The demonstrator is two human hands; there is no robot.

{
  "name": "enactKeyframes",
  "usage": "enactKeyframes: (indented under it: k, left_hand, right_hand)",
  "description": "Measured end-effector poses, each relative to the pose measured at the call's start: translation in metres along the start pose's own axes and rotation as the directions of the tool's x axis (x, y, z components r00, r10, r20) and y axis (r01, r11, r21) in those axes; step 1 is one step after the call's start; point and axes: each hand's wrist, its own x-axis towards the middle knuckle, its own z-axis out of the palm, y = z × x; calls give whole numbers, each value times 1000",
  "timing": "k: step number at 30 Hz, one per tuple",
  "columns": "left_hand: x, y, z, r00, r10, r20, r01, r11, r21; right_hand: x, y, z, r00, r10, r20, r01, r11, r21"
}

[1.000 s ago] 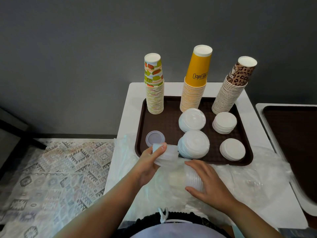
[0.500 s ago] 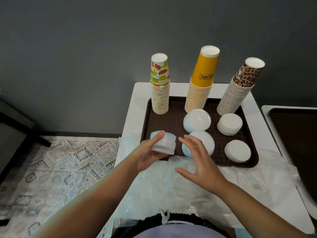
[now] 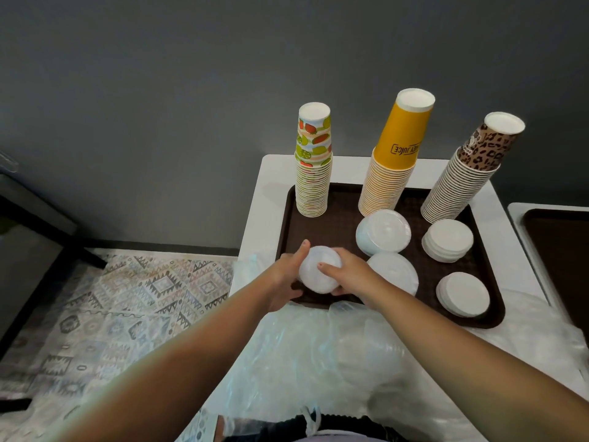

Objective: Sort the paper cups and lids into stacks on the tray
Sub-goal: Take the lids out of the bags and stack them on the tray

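Note:
A brown tray point(image 3: 344, 224) holds three upside-down cup stacks: fruit-patterned point(image 3: 313, 173), yellow point(image 3: 393, 167) and leopard-print point(image 3: 465, 180). In front of them lie two translucent lid stacks point(image 3: 384, 231) point(image 3: 398, 272) and two white lid stacks point(image 3: 447, 239) point(image 3: 462, 293). At the tray's front left corner, both hands grip a stack of small translucent lids point(image 3: 318, 272). My left hand point(image 3: 285, 282) holds its left side, thumb up. My right hand point(image 3: 349, 275) holds its right side, a finger over the top.
Crumpled clear plastic bags point(image 3: 350, 352) cover the white table in front of the tray. A second brown tray point(image 3: 564, 250) sits on a table at the right. A patterned rug point(image 3: 127, 301) lies on the floor to the left, and a grey wall stands behind.
My left hand carried the small lid stack forward and down to the tray's front left corner. My right hand moved left from beside it and took hold of its right side.

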Motion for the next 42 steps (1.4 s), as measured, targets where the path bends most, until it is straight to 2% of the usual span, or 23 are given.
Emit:
enactKeyframes:
  k: [3,6,10,15,19,24,28,31,33,37,40,42]
  left_hand:
    - [10,-10,2,999,11,-45,-11,1000,2]
    - [21,-10,3,995,21,-95,-20,1000,20]
    - [30,-3,1,984,97,-151,-76,988,138]
    - [34,1,-6,944,273,-187,-186,905,382]
    - [33,-5,-9,918,360,-168,-223,817,532]
    - [31,-19,-16,903,388,-183,-199,757,622]
    - [26,-25,-16,905,383,-183,-170,723,670]
    - [20,-23,-11,887,419,-195,-179,701,691]
    - [9,-19,-6,841,517,-162,-250,636,730]
    - [-27,-15,12,720,692,49,-495,463,736]
    - [-50,-18,34,672,723,159,-650,474,593]
    - [-57,-26,51,677,706,206,-689,512,513]
  right_hand:
    - [7,4,6,993,105,45,-106,994,8]
    - [15,8,9,991,125,48,-126,992,18]
    - [27,6,10,995,97,9,-97,993,60]
    - [40,-1,13,1000,8,-25,-9,997,-76]
    - [44,3,20,998,19,-63,-32,975,-220]
    - [36,10,30,987,-80,-140,44,969,-242]
    - [29,8,34,988,-104,-118,48,914,-404]
    - [15,2,30,977,-168,-131,100,904,-415]
    - [-1,0,23,960,-245,-138,174,903,-393]
    - [-36,10,0,938,-311,-153,239,900,-365]
    - [-62,29,-19,904,-344,-254,275,923,-269]
    - [-76,45,-30,862,-359,-359,286,928,-240]
